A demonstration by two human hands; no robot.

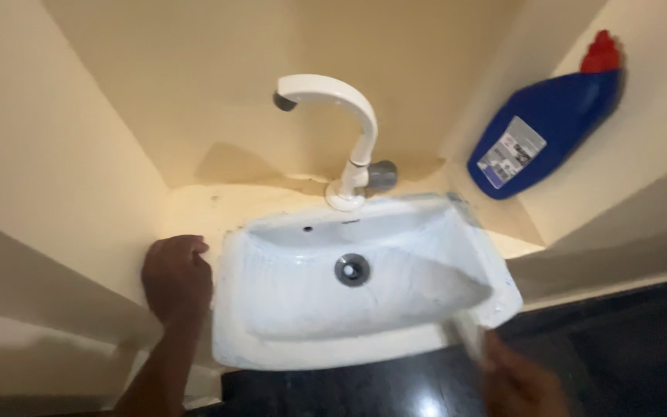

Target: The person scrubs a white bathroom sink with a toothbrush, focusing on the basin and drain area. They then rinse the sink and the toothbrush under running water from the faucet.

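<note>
Cream painted walls [194, 69] meet in a corner at the far side, with a cream ledge [194, 208] running along their foot; black glossy floor [619, 347] at near right. Small white ceramic wash basin [272, 351], rectangular with rounded corners, sits in the middle of the scene against the ledge, rim streaked with grey smears, bowl faintly bluish. In the bowl: round metal drain [352, 269] near the centre and a small dark overflow hole [307, 228] on the far wall of the bowl; no water seen standing in it. White curved plastic tap [345, 104] rises from the far rim, spout arching left, grey side knob [382, 176] at its base on the right. Dark blue plastic bottle with red cap and pale label [550, 127] stands on the right ledge, far right, well apart from both hands. Left hand [177, 276] lies on the ledge just beside the basin's left rim, fingers curled down, palm pressed flat-ish, gripping nothing. Right hand [520, 382] at near right, blurred, just beside the basin's near-right corner; it seems closed around a thin pale blurred object [468, 336] that reaches the rim, cannot tell what the object is.
</note>
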